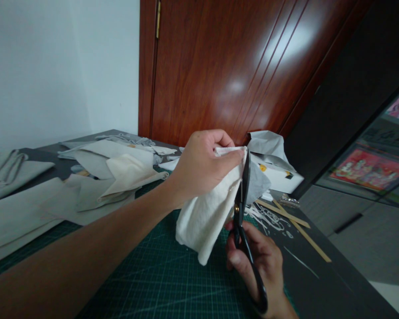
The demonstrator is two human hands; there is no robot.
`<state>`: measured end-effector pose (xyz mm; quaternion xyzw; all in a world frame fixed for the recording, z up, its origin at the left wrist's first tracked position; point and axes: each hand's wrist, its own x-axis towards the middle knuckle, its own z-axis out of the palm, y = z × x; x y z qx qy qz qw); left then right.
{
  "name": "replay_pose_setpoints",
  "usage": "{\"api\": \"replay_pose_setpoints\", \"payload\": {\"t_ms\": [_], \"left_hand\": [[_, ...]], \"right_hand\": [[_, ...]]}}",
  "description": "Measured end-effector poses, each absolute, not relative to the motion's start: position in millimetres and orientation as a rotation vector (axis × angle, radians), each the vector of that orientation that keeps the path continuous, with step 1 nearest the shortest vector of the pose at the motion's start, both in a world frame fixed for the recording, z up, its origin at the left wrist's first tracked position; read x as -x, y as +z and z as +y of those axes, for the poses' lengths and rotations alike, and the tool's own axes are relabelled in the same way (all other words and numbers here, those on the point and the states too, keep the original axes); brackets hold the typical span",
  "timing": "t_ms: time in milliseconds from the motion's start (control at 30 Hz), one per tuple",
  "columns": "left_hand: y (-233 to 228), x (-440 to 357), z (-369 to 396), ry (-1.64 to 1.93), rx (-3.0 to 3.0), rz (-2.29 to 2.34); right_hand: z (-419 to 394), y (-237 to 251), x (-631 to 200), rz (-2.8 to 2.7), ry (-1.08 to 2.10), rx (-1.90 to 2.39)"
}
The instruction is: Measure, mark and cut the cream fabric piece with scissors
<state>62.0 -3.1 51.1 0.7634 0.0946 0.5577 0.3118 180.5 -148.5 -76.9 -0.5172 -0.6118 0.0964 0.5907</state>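
A piece of cream fabric [202,217] hangs from my left hand [206,161], pinched along its top edge between thumb and fingers. My right hand [257,254] grips black scissors [241,206] by the handles, blades pointing up. The blades run along the right edge of the fabric, and their tips reach close to my left thumb. Whether the edge lies between the blades I cannot tell. Below the fabric is a green cutting mat [159,274] with grid lines.
Cream and grey fabric pieces [96,155] lie in piles on the left. On the right are a white box [279,177] with grey cloth [267,144] on it, thin white offcuts [269,219] and wooden strips [302,230]. A brown door [213,66] stands behind the dark table [319,270].
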Motion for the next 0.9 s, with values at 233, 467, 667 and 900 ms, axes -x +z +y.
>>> {"api": "replay_pose_setpoints", "payload": {"t_ms": [233, 467, 667, 900], "left_hand": [[50.5, -62.4, -2.9, 1.464, -2.014, 0.239], [50.6, -62.3, -2.5, 1.457, -2.000, 0.229], [52.0, -60.9, -5.0, 1.427, -1.968, 0.232], [51.2, -60.4, -5.7, 1.404, -1.961, 0.208]], "right_hand": [[-148.6, -75.8, -179.8, -1.444, 0.155, 1.216], [-147.3, -76.1, -181.5, -1.420, 0.149, 1.237], [-148.0, -75.6, -181.4, -1.418, 0.146, 1.257], [-147.6, -82.4, -183.1, -1.395, 0.140, 1.237]]}}
